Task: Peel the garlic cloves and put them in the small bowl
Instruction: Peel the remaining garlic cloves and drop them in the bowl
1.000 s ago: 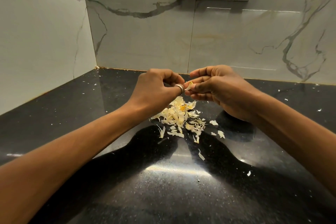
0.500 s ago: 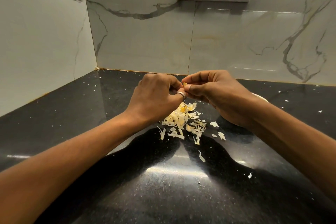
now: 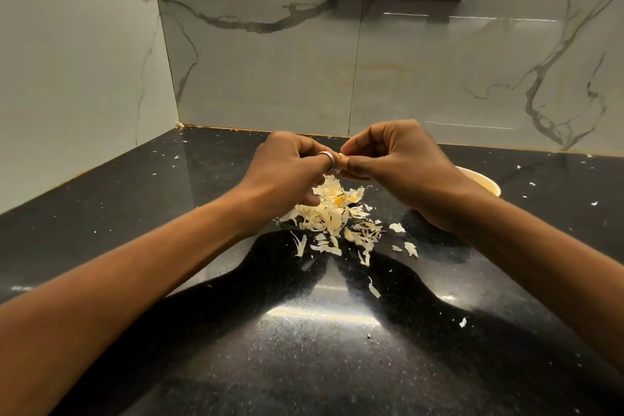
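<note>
both hands are meeting above the worktop (image 3: 320, 365), fingertips nearly touching. the left hand (image 3: 287, 172), wearing a ring (image 3: 327, 156), is curling its fingers in and pinching one side of a garlic clove (image 3: 341, 156). the right hand (image 3: 398, 162) is pinching the other side with thumb and forefinger. only a sliver of pale clove is showing between the fingertips, so its long axis is not readable, nor how much skin is clinging to it.

directly below the hands a heap of peels (image 3: 332, 213) is lying on the worktop, stray flakes scattering outward.

key relation: the small bowl (image 3: 483, 181) is sitting on the worktop to the right of the clove and lower, its rim peeking out from behind the right wrist. most of it is hidden, contents not visible. the right hand is lying nearer to it; the left is well apart, with the right hand between.

judgement: peeling is under way on this clove. once it is bare, the drop is probably calling for a short rightward swing by the right hand, the wrist drawing back to uncover the rim. risk: loose flakes riding along into the bowl.
</note>
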Demonstrator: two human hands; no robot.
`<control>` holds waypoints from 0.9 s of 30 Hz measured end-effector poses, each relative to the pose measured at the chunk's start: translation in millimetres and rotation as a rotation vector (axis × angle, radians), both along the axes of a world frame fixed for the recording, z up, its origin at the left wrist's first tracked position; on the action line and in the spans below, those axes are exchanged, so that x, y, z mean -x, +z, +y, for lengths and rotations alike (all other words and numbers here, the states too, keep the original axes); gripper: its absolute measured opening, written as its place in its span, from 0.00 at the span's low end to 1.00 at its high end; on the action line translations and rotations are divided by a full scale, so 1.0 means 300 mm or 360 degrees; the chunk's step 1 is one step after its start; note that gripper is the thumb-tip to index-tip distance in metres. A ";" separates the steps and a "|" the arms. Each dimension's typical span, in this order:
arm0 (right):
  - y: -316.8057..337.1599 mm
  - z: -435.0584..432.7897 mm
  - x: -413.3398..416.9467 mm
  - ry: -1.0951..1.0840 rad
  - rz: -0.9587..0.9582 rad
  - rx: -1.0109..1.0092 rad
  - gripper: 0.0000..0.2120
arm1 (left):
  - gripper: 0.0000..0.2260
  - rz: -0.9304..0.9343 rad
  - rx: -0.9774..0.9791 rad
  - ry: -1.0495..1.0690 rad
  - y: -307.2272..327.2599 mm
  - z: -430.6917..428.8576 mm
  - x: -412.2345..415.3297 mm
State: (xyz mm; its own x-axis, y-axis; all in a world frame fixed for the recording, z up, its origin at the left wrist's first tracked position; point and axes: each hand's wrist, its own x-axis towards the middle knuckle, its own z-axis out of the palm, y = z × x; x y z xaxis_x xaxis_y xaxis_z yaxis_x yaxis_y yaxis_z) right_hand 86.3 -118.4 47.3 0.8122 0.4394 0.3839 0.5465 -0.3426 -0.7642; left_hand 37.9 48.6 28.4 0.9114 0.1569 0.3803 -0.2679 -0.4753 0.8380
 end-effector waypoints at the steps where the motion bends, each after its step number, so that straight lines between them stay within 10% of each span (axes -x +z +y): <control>1: -0.004 0.001 -0.001 -0.0035 -0.0160 0.0093 0.04 | 0.05 0.0052 0.0058 -0.0017 0.004 -0.002 0.004; 10: -0.031 -0.001 0.000 -0.0006 -0.0853 0.0356 0.04 | 0.05 0.0394 0.0561 -0.0097 0.028 -0.005 0.014; 27: -0.055 0.012 0.004 -0.0007 -0.0884 0.0308 0.05 | 0.07 0.0321 0.0855 0.0022 -0.003 -0.022 -0.010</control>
State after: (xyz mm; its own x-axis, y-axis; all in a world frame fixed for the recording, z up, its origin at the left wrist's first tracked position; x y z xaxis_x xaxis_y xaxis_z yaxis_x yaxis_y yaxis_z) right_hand 85.1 -114.9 30.9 0.5142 0.5410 0.6655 0.8455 -0.4502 -0.2872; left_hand 40.8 42.1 27.6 0.9541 0.2928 0.0627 -0.0744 0.0290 0.9968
